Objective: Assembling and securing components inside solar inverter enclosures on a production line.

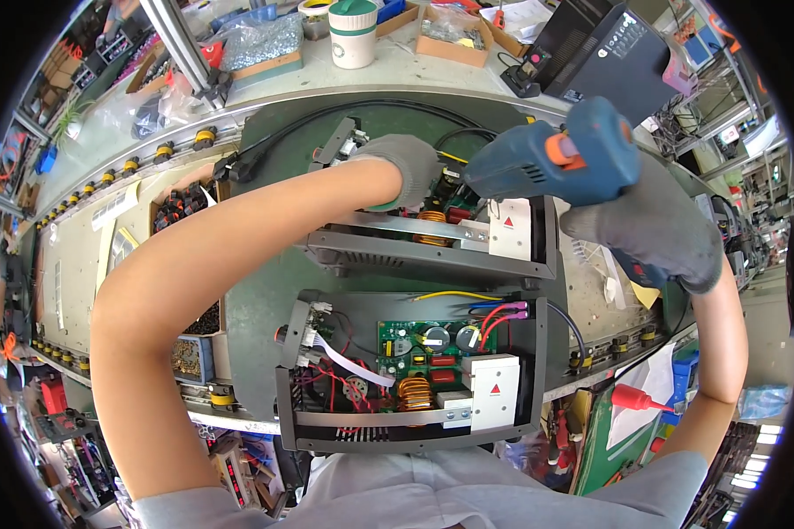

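Observation:
My right hand (648, 225) in a grey glove is closed round the handle of a blue cordless drill (538, 163) with an orange switch. The drill is held over the right part of the farther open metal case (432, 251), its nose pointing left. Also gloved, my left hand (406, 172) reaches into the left part of that case; its fingers are hidden from sight. Inside, a copper coil (431, 227) and a white plate (510, 227) show. Closer to me lies a similar open case (415, 434) with a green circuit board (401, 339), wires and another white plate (496, 392).
Both cases rest on a green board (256, 353) over a roller conveyor (163, 152). To the left are bins of small black parts (181, 207) and screws (190, 357). Beyond stand a lidded cup (353, 40) and a black machine (613, 62). A red bottle (635, 398) is at right.

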The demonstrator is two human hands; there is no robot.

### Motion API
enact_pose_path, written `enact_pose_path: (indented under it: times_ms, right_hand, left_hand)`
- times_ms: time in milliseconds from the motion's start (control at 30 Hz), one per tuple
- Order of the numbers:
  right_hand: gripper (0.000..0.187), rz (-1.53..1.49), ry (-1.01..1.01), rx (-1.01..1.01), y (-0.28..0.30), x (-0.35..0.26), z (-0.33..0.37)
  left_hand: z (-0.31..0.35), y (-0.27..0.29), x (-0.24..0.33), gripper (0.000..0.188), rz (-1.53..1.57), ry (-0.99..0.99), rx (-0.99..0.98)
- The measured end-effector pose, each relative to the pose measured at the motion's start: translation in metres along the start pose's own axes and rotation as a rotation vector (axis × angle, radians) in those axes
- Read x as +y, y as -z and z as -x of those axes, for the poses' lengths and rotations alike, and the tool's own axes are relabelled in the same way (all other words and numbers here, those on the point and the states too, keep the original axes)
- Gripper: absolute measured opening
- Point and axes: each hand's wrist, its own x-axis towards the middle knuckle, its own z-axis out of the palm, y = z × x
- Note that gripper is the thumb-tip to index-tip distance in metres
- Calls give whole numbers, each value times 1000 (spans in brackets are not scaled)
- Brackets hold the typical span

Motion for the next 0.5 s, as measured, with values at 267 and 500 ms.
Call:
enact_pose_path:
  times_ms: [267, 500]
  right_hand:
    - [24, 137, 142, 50, 17, 34, 23]
    - [25, 199, 83, 56, 27, 39, 27]
  left_hand:
    - [-12, -5, 1, 23, 116, 64, 165]
    - [-18, -5, 3, 18, 105, 7, 141]
